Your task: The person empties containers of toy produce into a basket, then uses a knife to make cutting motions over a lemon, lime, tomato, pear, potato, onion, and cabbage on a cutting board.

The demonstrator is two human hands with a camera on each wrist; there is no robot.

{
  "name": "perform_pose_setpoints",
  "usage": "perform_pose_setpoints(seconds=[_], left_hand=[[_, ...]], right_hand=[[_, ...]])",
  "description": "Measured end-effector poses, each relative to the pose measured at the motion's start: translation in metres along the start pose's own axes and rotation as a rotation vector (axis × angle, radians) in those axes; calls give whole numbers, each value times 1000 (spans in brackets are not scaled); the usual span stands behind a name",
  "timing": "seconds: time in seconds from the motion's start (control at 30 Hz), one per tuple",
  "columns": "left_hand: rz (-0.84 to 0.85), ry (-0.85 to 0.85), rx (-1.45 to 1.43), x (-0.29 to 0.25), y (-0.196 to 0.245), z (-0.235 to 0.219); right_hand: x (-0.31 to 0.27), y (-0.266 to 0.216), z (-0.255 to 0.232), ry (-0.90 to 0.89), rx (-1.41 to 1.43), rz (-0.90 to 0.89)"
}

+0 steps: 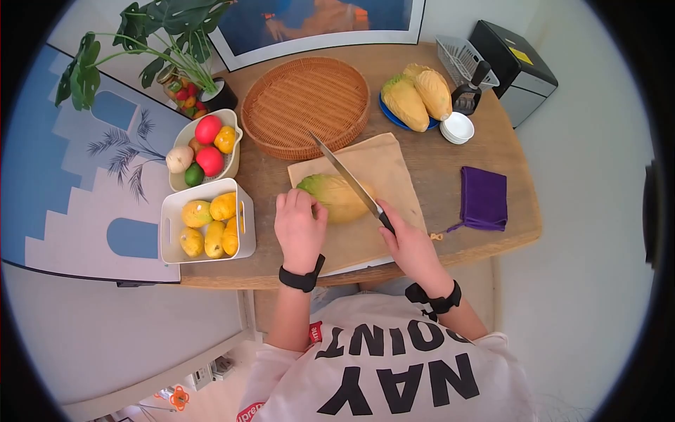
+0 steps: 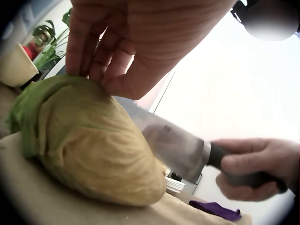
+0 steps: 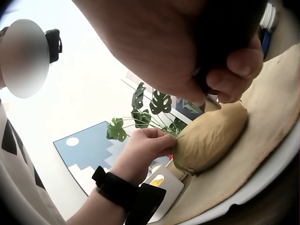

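Note:
A napa cabbage (image 1: 337, 198), yellow with green leaf tips, lies on its side on a tan board (image 1: 394, 158). My left hand (image 1: 301, 228) holds its leafy end from above, bent fingers and thumb right at the leaves (image 2: 70, 86). My right hand (image 1: 413, 247) grips the black handle of a kitchen knife (image 1: 346, 172). The broad blade slants over the cabbage in the head view, its tip toward the basket. In the left wrist view the blade (image 2: 171, 145) passes behind the cabbage. The right hand (image 3: 164, 51) hides most of the knife in its own wrist view.
A round wicker basket (image 1: 306, 105) stands behind the board. Left are a white bin of yellow mangoes (image 1: 242, 243) and a bowl of mixed produce (image 1: 234, 151). More cabbages (image 1: 406, 104), white bowls (image 1: 458, 128) and a purple pouch (image 1: 484, 198) sit right.

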State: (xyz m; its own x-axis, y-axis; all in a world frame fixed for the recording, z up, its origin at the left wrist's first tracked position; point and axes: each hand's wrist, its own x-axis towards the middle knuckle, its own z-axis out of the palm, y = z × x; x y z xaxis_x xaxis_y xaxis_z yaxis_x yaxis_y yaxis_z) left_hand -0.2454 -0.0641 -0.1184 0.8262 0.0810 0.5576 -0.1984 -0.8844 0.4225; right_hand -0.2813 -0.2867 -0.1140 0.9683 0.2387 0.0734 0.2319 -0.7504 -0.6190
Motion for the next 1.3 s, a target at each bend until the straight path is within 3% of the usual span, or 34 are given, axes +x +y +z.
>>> perform_pose_setpoints(seconds=[0.07,0.17,0.27,0.37,0.47,0.67,0.77,0.87,1.07,1.17,1.27,1.3], left_hand=[[5,1,-1,3,0,0],[7,-10,-2,2,0,-1],[9,-7,-3,2,1,-1],[15,-4,-7,5,2,0],[12,-9,0,2,0,-1],[3,-11,-4,4,2,-1],[1,-19,3,1,1,-3],[4,-18,2,2,3,-2],[2,-21,17,-2,1,-4],[0,-27,6,0,4,-2],[-7,-29,16,0,1,-2],[-8,-33,17,0,1,-2]], right_hand=[[1,0,-5,18,15,-25],[-2,-2,-7,79,97,74],[-4,14,0,91,62,23],[-5,15,-9,-24,63,121],[-5,12,-13,43,110,186],[-4,14,-15,-5,17,133],[-3,-2,-19,63,150,-1],[-3,-13,-12,-19,170,-57],[-2,-22,-11,-110,141,-8],[0,-14,3,13,185,-140],[3,-17,-1,-160,127,-7],[4,-17,-3,-142,121,-32]])
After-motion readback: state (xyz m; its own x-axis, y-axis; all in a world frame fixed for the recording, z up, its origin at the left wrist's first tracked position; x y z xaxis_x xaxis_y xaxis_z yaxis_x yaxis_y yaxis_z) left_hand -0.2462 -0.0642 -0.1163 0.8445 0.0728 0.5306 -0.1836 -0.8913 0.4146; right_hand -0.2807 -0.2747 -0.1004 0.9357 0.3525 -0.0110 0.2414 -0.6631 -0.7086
